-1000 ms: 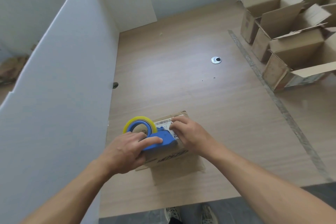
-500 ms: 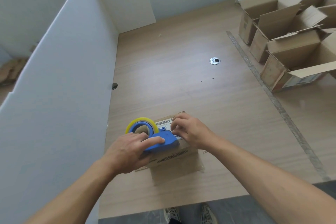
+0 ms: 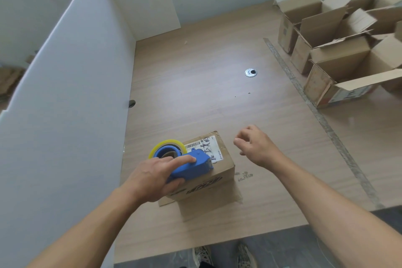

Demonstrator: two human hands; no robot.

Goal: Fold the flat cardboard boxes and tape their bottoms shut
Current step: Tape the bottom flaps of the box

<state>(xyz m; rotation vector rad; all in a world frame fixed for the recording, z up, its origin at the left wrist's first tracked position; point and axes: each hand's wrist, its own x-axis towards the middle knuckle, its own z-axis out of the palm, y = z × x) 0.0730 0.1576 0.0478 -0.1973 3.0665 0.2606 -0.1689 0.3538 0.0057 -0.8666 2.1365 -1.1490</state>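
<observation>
Our feet: a pair of shoes [image 3: 224,255] stands on the dark floor, just below the near edge of the table [image 3: 195,85].
Near flap: a cardboard flap [image 3: 208,206] lies flat on the table on our side of the box. From this we judge that the box stands mouth down with its bottom facing up.
Left hand: our left hand [image 3: 152,178] grips the blue tape dispenser [image 3: 191,165], with the fingers wrapped round the handle and the index finger laid along its top.
Dispenser: it rests on the upward face of the box, with its yellow-rimmed tape roll [image 3: 166,148] over the box's left edge.
Box in hand: the cardboard box [image 3: 217,167] sits on the near left part of the table, close to the white partition [image 3: 65,93]. A shipping label [image 3: 208,148] covers part of its top.
Right hand: our right hand [image 3: 254,148] hovers just right of the box without touching it, fingers loosely curled and holding nothing.
Tape on this box: we cannot tell how far any strip runs along the seam. We judge the taping is under way, with cutting and pressing down yet to come.
Mid table: a metal grommet [image 3: 250,72] sits well beyond the box.
Done so far: several open boxes [image 3: 339,59] crowd the far right, upright with their flaps raised. We judge these are folded, but their bottoms are hidden, so we cannot confirm the tape.
Left to do: we see no flat boxes waiting on the table, so we cannot say how many remain.
</observation>
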